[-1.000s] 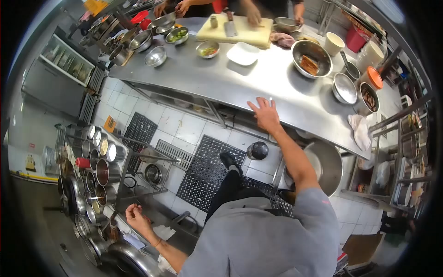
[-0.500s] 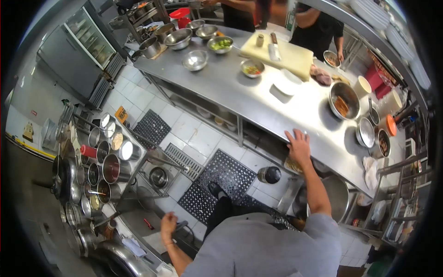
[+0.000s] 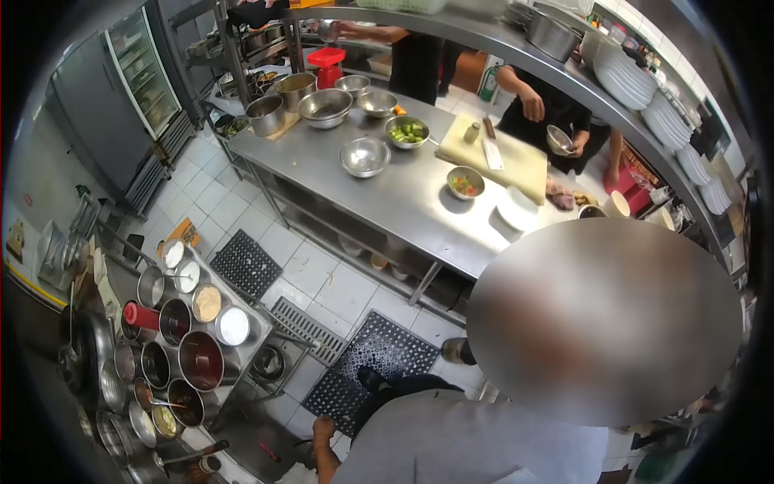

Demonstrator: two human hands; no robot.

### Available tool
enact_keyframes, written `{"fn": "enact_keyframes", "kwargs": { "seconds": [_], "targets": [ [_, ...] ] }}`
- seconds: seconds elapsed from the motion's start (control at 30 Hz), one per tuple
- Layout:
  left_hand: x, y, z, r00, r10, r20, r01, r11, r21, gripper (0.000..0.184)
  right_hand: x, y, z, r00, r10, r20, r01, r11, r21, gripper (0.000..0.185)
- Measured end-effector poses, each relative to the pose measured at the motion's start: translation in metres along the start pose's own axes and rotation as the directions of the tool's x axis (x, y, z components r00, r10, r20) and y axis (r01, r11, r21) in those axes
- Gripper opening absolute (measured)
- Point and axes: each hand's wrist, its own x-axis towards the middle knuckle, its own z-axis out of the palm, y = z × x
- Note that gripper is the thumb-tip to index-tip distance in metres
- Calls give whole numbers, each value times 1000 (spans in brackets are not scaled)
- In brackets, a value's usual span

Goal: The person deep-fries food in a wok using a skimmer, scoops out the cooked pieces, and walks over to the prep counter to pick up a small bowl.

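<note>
My left hand (image 3: 323, 431) hangs low beside my grey shirt, its fingers curled in with nothing visible in them. Left of it, apart from the hand, a small red object (image 3: 268, 452) lies on a dark surface. My right hand does not show; a large blurred patch covers the area at the right. Ahead is the steel worktable (image 3: 314, 173). On it are an empty metal bowl (image 3: 364, 156), a bowl of chopped green vegetables (image 3: 408, 131), a bowl of mixed chopped vegetables (image 3: 465, 184), and a knife (image 3: 493, 149) on a cutting board (image 3: 524, 169).
Pots of sauces (image 3: 201, 360) and tubs of powder (image 3: 233, 325) crowd a rack at the left. Rubber mats (image 3: 387, 347) and a floor drain (image 3: 306, 327) lie on the tiles. Across the table, a co-worker's hand holds a metal bowl (image 3: 559, 140). Stacked plates (image 3: 621, 77) fill an overhead shelf.
My view has shifted. My right hand, earlier at the table's edge, is now out of sight behind the blurred patch. My left hand is lower, with its fingers more curled.
</note>
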Motion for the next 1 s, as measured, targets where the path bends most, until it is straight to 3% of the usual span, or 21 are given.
{"fn": "enact_keyframes", "kwargs": {
  "seconds": [0.03, 0.1, 0.13, 0.17, 0.27, 0.33, 0.37, 0.43, 0.47, 0.5, 0.57, 0.63, 0.7, 0.77, 0.83, 0.9, 0.97, 1.0],
  "targets": [
    [-5, 25, -9, 996, 87, 3, -87, 993, 74, 31, 14, -8, 9, 1000, 14, -22, -12, 994, 108, 52],
    [-28, 96, -37, 966, 258, 8, -254, 941, 224, 31, 54, -19, 36, 974, -55, -221, 118, 951, 285, 40],
    [-20, 103, -36, 964, 265, 11, -261, 939, 224, 31, 71, -37, 31, 990, 22, -137, 31, 926, 376, 40],
    [-7, 109, -33, 958, 284, -27, -278, 952, 130, 30, 88, -57, 25, 995, 91, -47, -60, 887, 457, 40],
    [12, 138, -34, 952, 293, -92, -297, 955, -28, 30, 140, -80, 37, 993, 114, -32, -78, 832, 549, 36],
    [17, 150, -32, 954, 274, -119, -286, 954, -92, 28, 173, -91, 41, 955, 191, 228, -296, 534, 792, 40],
    [23, 152, -29, 958, 269, -104, -285, 938, -196, 27, 190, -92, 44, 955, 183, 232, -295, 535, 792, 40],
    [23, 157, -27, 962, 256, -100, -274, 914, -300, 27, 223, -92, 56, 812, 217, 542, -538, -85, 839, 47],
    [15, 168, -31, 971, 228, -69, -237, 901, -363, 26, 239, -89, 67, 806, 133, 577, -535, -254, 806, 50],
    [6, 177, -36, 979, 201, -37, -197, 884, -424, 26, 251, -82, 77, 804, 118, 583, -543, -253, 801, 50],
    [-23, 207, -53, 991, 134, -29, -132, 880, -457, 25, 272, -87, 86, 722, 253, 644, -496, -461, 736, 49],
    [-48, 227, -70, 997, 82, -10, -77, 881, -467, 24, 280, -95, 90, 735, 314, 601, -454, -430, 780, 47],
    [-65, 246, -76, 998, -53, -40, 12, 740, -672, 20, 280, -90, 96, 762, 411, 501, -389, -328, 861, 48],
    [-70, 255, -82, 999, -33, -30, 3, 715, -699, 18, 268, -98, 80, 785, 449, 427, -345, -256, 903, 38],
    [-76, 269, -87, 997, -42, -61, -18, 655, -756, 17, 257, -124, 65, 843, 462, 274, -405, 212, 889, 30],
    [-90, 300, -97, 996, 40, -81, -89, 595, -799, 17, 236, -144, 64, 964, 201, 177, -229, 278, 933, 24],
    [-111, 345, -110, 990, 104, -99, -141, 597, -790, 20, 209, -179, 55, 962, -85, 261, -214, 361, 908, 23],
    [-112, 361, -111, 983, 150, -110, -177, 574, -800, 22, 189, -208, 44, 925, -164, 342, -278, 321, 905, 22]
  ]
}}
